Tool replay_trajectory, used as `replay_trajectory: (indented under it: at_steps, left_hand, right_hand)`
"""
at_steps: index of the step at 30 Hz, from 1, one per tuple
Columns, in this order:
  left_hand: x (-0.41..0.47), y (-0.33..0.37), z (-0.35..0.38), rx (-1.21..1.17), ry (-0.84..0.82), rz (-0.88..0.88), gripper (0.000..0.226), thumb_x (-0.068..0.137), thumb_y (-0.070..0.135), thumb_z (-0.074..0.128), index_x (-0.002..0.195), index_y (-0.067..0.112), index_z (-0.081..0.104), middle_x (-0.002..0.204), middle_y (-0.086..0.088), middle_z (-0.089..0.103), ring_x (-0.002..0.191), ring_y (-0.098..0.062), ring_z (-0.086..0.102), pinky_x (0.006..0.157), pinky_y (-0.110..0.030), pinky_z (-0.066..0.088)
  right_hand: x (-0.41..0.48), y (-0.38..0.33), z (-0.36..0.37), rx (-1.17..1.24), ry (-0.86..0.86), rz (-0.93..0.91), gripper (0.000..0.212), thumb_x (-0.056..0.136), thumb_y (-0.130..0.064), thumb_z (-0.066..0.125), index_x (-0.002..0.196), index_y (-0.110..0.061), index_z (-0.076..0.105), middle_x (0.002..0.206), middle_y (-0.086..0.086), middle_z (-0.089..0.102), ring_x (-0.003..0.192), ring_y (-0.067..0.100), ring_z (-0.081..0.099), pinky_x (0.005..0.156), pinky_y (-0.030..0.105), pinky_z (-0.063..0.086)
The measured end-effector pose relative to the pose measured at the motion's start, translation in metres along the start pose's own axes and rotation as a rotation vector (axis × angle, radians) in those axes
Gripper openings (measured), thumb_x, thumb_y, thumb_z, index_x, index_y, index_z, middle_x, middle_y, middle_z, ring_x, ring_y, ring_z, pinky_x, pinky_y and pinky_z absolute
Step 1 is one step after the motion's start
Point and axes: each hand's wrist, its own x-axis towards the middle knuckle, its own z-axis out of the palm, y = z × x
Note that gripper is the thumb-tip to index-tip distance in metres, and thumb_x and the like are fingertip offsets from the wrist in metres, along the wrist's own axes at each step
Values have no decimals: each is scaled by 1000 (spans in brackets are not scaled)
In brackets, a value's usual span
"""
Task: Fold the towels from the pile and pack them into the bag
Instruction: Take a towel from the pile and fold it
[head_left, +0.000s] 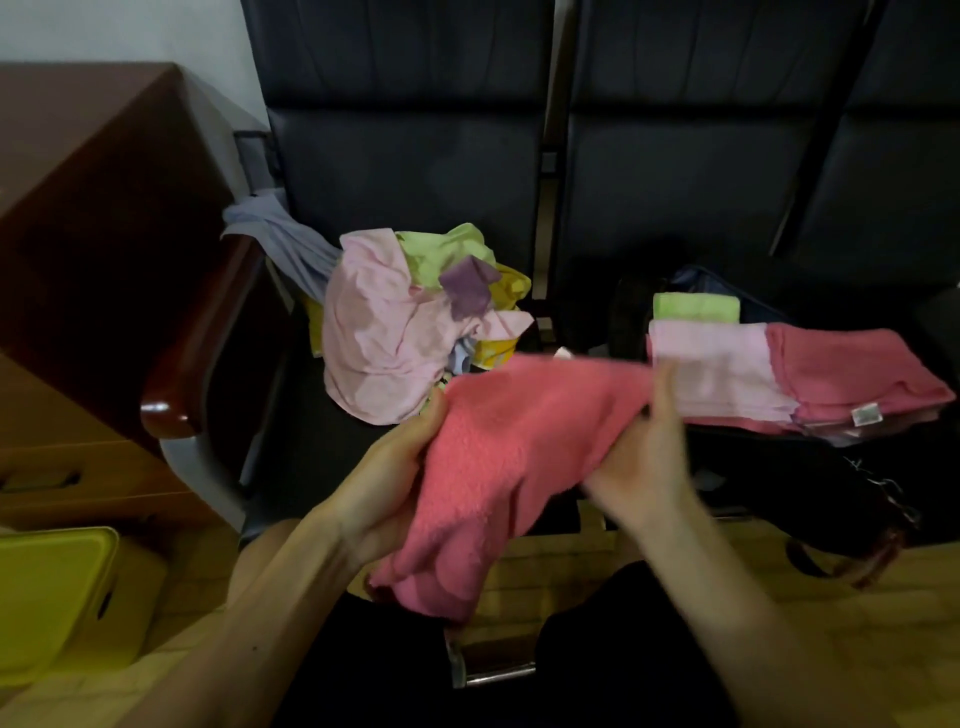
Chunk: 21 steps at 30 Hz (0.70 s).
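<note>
The towel (498, 447), coral pink and fluffy, is held up near the middle. It is gripped at its left edge by the left hand (400, 467) and pinched on its right by the blurred right hand (644, 457). Corners are best matched and the limp, nubbly cloth drawn taut before it is doubled. Crumpled soft cloths are heaped in the pile (384, 332) at the far left, and flat folded towels (852, 374) are stacked on the dark bag (810, 473) at the right.
</note>
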Motion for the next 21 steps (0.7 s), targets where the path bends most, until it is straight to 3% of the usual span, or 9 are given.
replay_trajectory:
  at_steps: [3, 5, 7, 10, 12, 14, 16, 19, 21]
  left_hand:
    - [3, 7, 4, -67, -33, -25, 60, 84, 52, 54, 113, 3, 72, 113, -20, 70, 100, -31, 70, 93, -44, 52]
    - [4, 8, -2, -91, -54, -8, 52, 90, 48, 52, 110, 5, 74, 110, -16, 70, 101, -28, 69, 93, -40, 55]
    - [3, 8, -9, -134, -68, 16, 44, 95, 43, 51, 115, 10, 72, 113, -11, 66, 105, -24, 63, 98, -38, 50]
    - [0, 6, -11, -109, -154, 73, 38, 87, 42, 63, 114, 17, 74, 117, -5, 69, 106, -20, 66, 95, -35, 55]
    - [-1, 5, -8, -55, -222, 121, 41, 78, 44, 74, 113, 23, 75, 118, -3, 71, 107, -18, 68, 90, -33, 56]
    - [-1, 3, -7, -2, -252, 144, 59, 76, 44, 79, 130, 27, 64, 136, -6, 62, 122, -23, 61, 99, -38, 52]
    - [-2, 0, -9, 64, -284, 146, 72, 73, 41, 84, 138, 36, 55, 144, -4, 54, 131, -26, 54, 103, -43, 49]
    - [-6, -2, -8, 210, -221, 159, 67, 71, 21, 87, 128, 45, 60, 132, 2, 64, 123, -23, 60, 90, -34, 55]
    - [-6, -1, -8, 307, -145, 171, 71, 78, 3, 75, 130, 46, 52, 129, 1, 66, 118, -23, 64, 85, -32, 57]
  right_hand:
    - [-20, 55, -15, -4, -162, 321, 96, 62, -72, 75, 134, -10, 60, 141, 17, 55, 129, 33, 54, 98, 47, 51]
    - [-27, 68, -21, -9, -179, 382, 105, 43, -62, 91, 128, -8, 64, 135, 18, 59, 122, 33, 60, 92, 46, 54]
    - [-30, 67, -24, -46, -163, 326, 100, 33, -53, 97, 117, -5, 70, 123, 18, 67, 110, 31, 67, 84, 43, 58]
    - [-27, 51, -19, -72, -154, 273, 79, 44, -47, 97, 110, -9, 76, 119, 14, 70, 107, 25, 69, 81, 37, 59]
    - [-22, 40, -17, -63, -79, 252, 54, 65, -43, 86, 108, -11, 77, 120, 12, 70, 106, 24, 70, 82, 37, 58]
    - [-20, 33, -15, -70, 16, 233, 34, 82, -37, 66, 101, -12, 79, 117, 11, 72, 101, 24, 71, 86, 38, 53]
    - [-19, 27, -14, -120, 53, 164, 30, 85, -29, 60, 98, -12, 80, 114, 12, 72, 99, 23, 72, 89, 38, 49]
    - [-20, 15, -15, -480, 86, -114, 21, 84, -26, 65, 93, -13, 78, 102, 10, 74, 94, 19, 70, 86, 32, 51]
    - [-21, -1, -13, -810, 116, -304, 14, 88, -25, 65, 89, -17, 76, 90, 2, 75, 85, 12, 69, 75, 26, 55]
